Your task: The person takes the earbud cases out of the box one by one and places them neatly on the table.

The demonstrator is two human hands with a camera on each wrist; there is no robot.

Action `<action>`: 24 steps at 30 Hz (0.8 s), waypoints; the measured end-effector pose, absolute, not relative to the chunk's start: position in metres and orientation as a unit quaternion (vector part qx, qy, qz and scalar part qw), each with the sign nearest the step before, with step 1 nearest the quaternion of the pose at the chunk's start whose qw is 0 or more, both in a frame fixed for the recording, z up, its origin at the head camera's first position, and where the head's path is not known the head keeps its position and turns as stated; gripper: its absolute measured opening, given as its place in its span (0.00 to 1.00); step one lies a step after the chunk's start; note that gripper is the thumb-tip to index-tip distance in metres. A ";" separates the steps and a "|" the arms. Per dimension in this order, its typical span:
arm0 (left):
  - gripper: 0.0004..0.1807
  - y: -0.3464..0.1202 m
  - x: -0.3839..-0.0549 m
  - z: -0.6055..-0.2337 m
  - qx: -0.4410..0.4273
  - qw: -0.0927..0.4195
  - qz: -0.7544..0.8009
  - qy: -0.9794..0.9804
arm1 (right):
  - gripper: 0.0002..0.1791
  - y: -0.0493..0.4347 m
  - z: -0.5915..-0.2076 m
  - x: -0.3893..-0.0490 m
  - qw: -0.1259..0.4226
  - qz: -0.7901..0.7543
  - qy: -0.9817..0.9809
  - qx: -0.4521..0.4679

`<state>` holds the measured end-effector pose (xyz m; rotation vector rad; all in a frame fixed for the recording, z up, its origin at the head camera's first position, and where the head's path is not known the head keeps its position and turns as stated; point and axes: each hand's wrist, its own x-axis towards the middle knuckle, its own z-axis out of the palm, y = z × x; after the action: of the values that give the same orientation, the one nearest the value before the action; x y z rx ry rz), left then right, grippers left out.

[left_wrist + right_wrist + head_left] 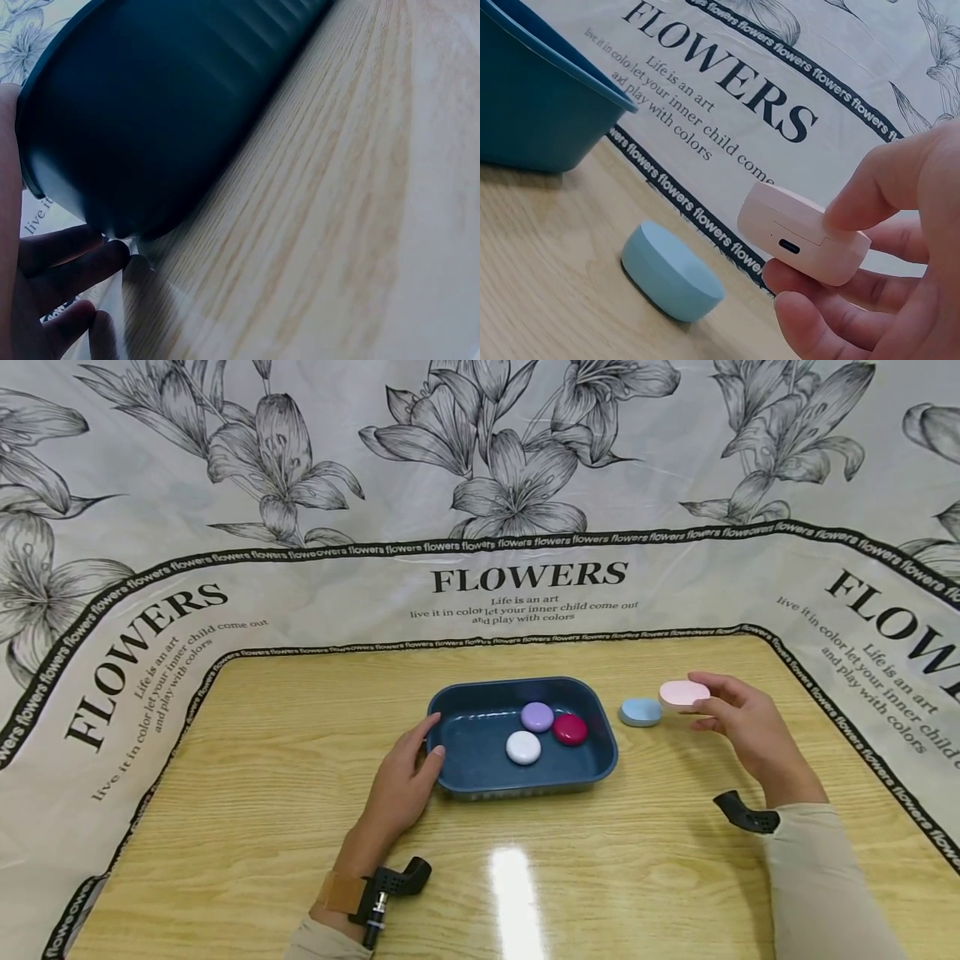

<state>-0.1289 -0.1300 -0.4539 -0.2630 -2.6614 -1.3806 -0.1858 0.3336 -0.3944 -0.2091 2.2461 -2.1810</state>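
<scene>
Tabletop (pixel 262 777) has pale wood grain, bordered left, back and right by a white cloth (pixel 337 602) with black flower prints and lettering. Your hands are well apart. Left hand (pixel 401 781) touches the left end of a dark blue, glossy, rounded-rectangular tray (pixel 468 764), fingers extended, thumb at the rim. Inside, left to right, you have a smooth white disc (pixel 523 748), a lilac disc (pixel 537 717) and a crimson disc (pixel 570 729), white nearest you, lilac just beside crimson. Just past the tray's right end, a light blue oval case (pixel 641 712) lies on the wood. Farther right, your right hand (pixel 750 727) pinches a pale pink oval case (pixel 681 694) between thumb and fingers, raised off the table. Your right wrist view shows its side slot (pixel 789 246).
</scene>
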 end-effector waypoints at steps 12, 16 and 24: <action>0.28 -0.130 -0.129 -0.453 -0.085 0.064 -0.458 -0.883 | 0.17 0.348 -0.393 -0.186 -0.008 -0.666 0.746 -0.031; 0.28 -0.130 -0.128 -0.453 -0.084 0.062 -0.458 -0.883 | 0.16 0.353 -0.394 -0.186 -0.003 -0.654 0.756 -0.014; 0.27 -0.129 -0.128 -0.452 -0.085 0.064 -0.457 -0.883 | 0.20 0.356 -0.400 -0.188 0.010 -0.594 0.804 0.021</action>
<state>-0.1283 -0.1294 -0.4524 -0.2577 -2.6663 -1.3790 -0.1882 0.3558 -0.3996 0.0649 2.5117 -1.8538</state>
